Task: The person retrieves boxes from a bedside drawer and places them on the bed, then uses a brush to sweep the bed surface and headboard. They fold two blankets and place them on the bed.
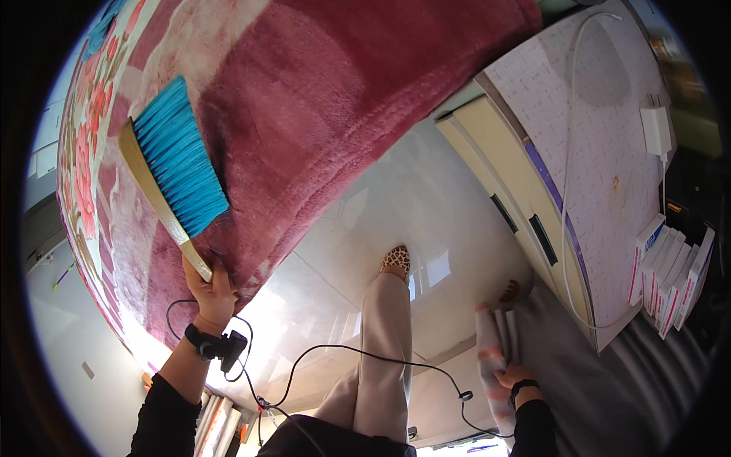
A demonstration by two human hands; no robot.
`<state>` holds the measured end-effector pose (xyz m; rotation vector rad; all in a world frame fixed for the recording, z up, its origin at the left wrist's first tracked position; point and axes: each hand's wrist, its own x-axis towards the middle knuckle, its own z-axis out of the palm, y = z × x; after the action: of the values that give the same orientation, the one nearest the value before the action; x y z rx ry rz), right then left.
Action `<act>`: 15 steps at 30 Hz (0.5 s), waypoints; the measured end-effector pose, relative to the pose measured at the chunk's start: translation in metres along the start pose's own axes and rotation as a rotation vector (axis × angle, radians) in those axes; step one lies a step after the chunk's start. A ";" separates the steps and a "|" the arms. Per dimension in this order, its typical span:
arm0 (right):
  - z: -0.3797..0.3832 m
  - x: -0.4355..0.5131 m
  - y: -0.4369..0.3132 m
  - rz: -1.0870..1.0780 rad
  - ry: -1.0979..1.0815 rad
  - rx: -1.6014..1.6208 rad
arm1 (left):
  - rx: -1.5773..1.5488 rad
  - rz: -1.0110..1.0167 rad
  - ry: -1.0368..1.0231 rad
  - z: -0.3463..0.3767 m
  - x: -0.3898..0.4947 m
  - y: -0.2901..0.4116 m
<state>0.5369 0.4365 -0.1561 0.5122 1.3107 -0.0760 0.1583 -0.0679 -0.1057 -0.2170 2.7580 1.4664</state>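
My left hand point(212, 294) is closed around the handle end of a bed brush point(163, 211). Dense blue bristles point(181, 163) fan out from its pale curved handle and rest over a plush burgundy-and-pink blanket point(297, 91). The blanket covers the bed and hangs down along its near side. Low on the right, my right hand point(514, 378) grips a folded piece of grey cloth with pinkish patches point(492, 360), held beside a dark grey curtain point(577, 348). Part of that cloth is hidden behind the hand and sleeve.
A bedside cabinet point(497, 165) stands at right, with a white charger point(655, 130), its cable and several small boxes point(674, 274) on top. A black cable point(365, 351) runs across my legs between both arms. Glossy tiles point(354, 240) lie between bed and cabinet.
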 end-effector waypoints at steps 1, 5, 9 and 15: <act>0.013 0.001 -0.004 -0.074 -0.042 -0.042 | -0.004 0.016 0.015 0.000 0.000 -0.001; 0.033 0.025 -0.020 -0.146 -0.125 -0.027 | -0.142 0.063 -0.062 -0.006 0.000 -0.007; 0.022 0.108 -0.030 -0.297 0.306 0.186 | -0.030 -0.026 0.000 -0.017 0.002 -0.007; 0.009 0.298 -0.017 -0.157 0.813 0.351 | -0.059 -0.010 -0.055 -0.028 0.015 -0.001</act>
<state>0.6204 0.4862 -0.4384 0.7800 2.1534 -0.2490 0.1455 -0.0930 -0.0920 -0.1877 2.6691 1.5286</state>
